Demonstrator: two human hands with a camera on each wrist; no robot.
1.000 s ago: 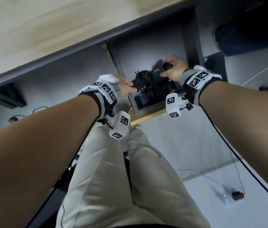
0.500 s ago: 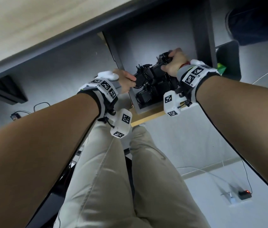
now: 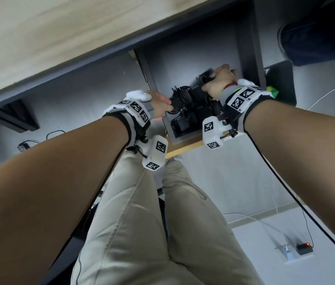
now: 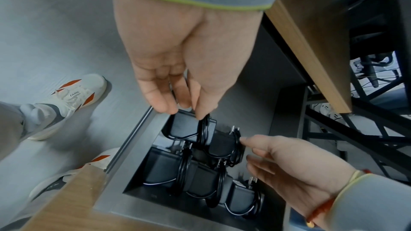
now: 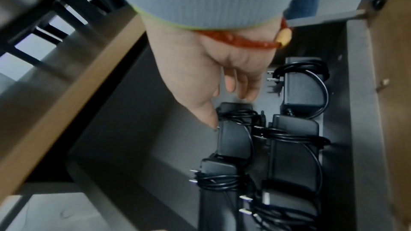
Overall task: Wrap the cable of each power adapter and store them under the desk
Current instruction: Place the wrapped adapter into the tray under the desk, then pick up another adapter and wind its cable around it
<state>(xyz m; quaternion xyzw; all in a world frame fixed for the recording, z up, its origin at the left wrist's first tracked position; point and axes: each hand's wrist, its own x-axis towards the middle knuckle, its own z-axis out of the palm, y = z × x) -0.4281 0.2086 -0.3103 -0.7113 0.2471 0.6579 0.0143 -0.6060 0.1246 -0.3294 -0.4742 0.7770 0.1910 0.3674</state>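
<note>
Two hands (image 4: 184, 62), five wrapped adapters (image 4: 200, 176), drawer (image 4: 133, 161)

Soft, even overhead light; pale wooden tabletop (image 3: 64, 27) bright, grey metal drawer (image 4: 131, 148) beneath it dim and shadowed. Small highlights on the black cable-wrapped power adapters (image 5: 291, 154) inside. Strong wide-angle bending towards the frame edges. Right-wrist view motion-blurred above the drawer; forearms soft in head view.

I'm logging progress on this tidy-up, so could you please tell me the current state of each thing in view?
Drawer: pulled open under the desk.
Power adapters: cables wrapped, lying in the drawer.
Left hand: pinches the nearest adapter.
Right hand: open, thumb touching an adapter.
</note>
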